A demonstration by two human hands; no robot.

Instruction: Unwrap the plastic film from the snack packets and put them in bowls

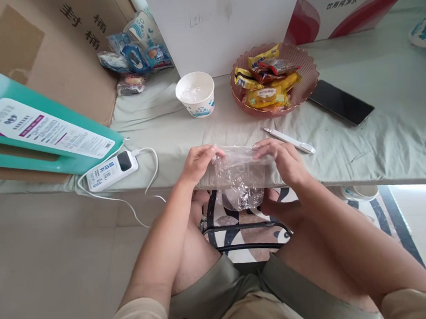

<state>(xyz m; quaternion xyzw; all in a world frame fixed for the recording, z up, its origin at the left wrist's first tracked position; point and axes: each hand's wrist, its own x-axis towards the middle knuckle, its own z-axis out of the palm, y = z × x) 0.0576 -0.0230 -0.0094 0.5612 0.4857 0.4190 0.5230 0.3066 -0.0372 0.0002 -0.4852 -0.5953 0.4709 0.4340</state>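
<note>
A clear plastic bag (240,179) hangs between my hands at the front edge of the cloth-covered surface. My left hand (200,163) pinches its upper left corner. On the other side my right hand (280,159) has its fingers closed on the upper right part. The bag looks crinkled, and I can make out nothing inside it. Just beyond my right hand lies a white utility knife (290,140). Farther back stands a paper cup (196,95) with some clear plastic in it, beside a pink ribbed bowl (307,75) of wrapped snacks (268,90).
A black phone (341,102) lies right of the bowl. At the left are a white power bank (112,171) with a cable (158,168), a large jug of green liquid (31,123) and a cardboard box (82,57). A white box (222,27) stands at the back.
</note>
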